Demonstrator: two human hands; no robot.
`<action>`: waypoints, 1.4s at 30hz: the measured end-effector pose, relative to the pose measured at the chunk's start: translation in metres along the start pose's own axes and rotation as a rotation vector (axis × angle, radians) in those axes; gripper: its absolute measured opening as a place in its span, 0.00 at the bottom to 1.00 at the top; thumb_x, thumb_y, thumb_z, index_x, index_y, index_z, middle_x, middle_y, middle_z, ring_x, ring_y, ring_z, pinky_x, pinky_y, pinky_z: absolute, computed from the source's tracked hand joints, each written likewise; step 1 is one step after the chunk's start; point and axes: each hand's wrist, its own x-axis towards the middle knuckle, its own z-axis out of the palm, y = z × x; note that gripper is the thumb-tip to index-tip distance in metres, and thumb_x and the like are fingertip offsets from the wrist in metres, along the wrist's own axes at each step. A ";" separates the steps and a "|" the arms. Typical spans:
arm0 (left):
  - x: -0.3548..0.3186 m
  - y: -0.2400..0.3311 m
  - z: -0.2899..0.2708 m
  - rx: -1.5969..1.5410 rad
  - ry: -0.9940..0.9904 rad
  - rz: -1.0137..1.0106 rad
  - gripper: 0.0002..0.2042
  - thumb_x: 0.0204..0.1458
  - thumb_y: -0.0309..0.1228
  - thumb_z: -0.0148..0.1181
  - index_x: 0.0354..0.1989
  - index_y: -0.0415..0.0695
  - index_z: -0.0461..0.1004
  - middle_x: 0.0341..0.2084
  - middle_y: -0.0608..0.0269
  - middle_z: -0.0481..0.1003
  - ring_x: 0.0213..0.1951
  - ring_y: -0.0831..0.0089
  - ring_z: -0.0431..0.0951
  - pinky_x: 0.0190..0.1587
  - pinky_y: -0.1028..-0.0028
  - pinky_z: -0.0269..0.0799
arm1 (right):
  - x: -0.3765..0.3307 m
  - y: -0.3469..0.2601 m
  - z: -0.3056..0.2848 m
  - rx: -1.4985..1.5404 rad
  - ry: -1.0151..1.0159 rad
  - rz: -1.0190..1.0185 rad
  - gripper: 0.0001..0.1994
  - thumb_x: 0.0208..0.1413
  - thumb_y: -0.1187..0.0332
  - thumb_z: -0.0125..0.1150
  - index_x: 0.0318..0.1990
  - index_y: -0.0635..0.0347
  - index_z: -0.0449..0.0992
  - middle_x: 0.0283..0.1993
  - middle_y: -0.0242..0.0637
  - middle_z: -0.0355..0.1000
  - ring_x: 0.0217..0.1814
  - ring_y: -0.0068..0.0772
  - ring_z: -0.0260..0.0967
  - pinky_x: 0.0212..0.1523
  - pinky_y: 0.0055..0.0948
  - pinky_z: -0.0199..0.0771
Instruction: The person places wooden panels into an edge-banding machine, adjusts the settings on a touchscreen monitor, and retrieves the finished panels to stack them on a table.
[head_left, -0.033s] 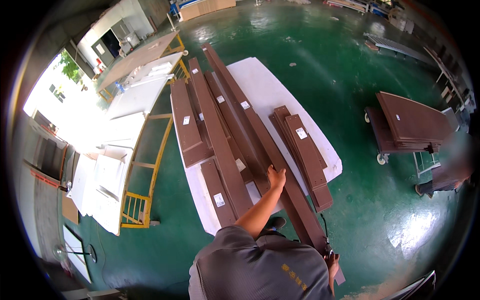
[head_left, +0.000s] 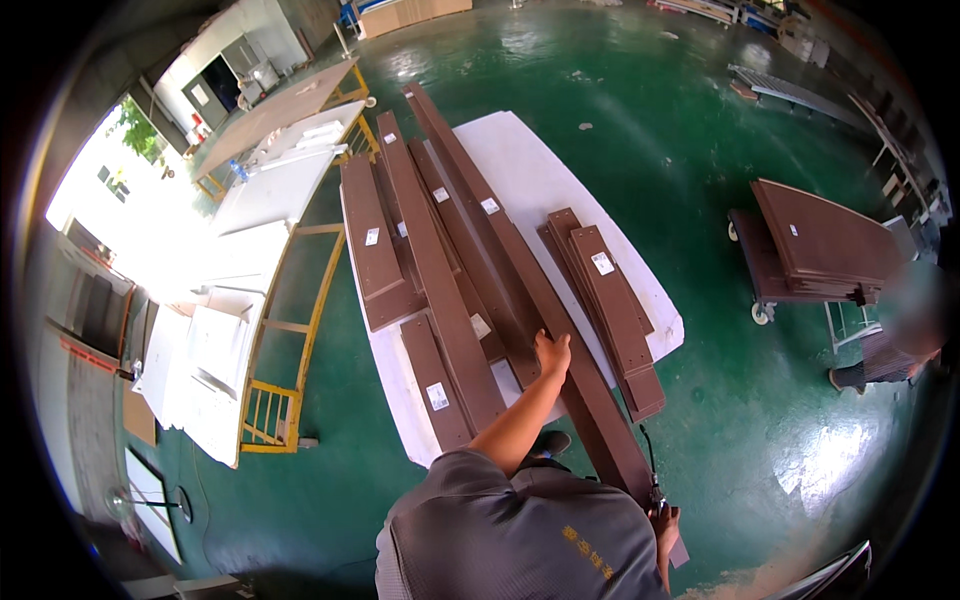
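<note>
The long brown board [head_left: 500, 233] lies slantwise over the white tabletop [head_left: 535, 158] in the head view. Its long axis runs from beyond the tabletop's far edge, at the upper left, down across the near edge toward the person's right side, so its near end hangs out past the tabletop, over the green floor [head_left: 370, 520].

Both hands are spaced along that axis. The left hand [head_left: 553, 354] rests on the board just inside the tabletop's near edge, thumb raised toward the right; its fingers are partly hidden, and whether they grip the board's edge cannot be told. From it the board stretches away to the upper left, and the other way down to the right hand. The right hand [head_left: 666, 525] is beyond the near edge, just beside the board's near end and nearer to it than the left hand. It is closed around a dark tool [head_left: 656, 495] with a thin black stem or hose; whether the tool touches the board is too small to tell.

Toward the tabletop's right corner, a stack of short brown boards [head_left: 612, 320] lies apart from the long one, at nearly the same slant. Toward its left edge lies a second long board [head_left: 430, 250], roughly parallel, with a labelled short piece [head_left: 433, 377] beside it near the near-left corner.
</note>
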 end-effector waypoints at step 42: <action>-0.073 -0.026 -0.039 0.816 -0.439 0.365 0.45 0.52 0.40 0.68 0.75 0.40 0.49 0.76 0.42 0.44 0.77 0.47 0.41 0.75 0.49 0.43 | 0.038 -0.044 -0.055 0.248 0.188 0.233 0.17 0.62 0.52 0.58 0.39 0.59 0.74 0.37 0.51 0.77 0.39 0.61 0.75 0.40 0.53 0.73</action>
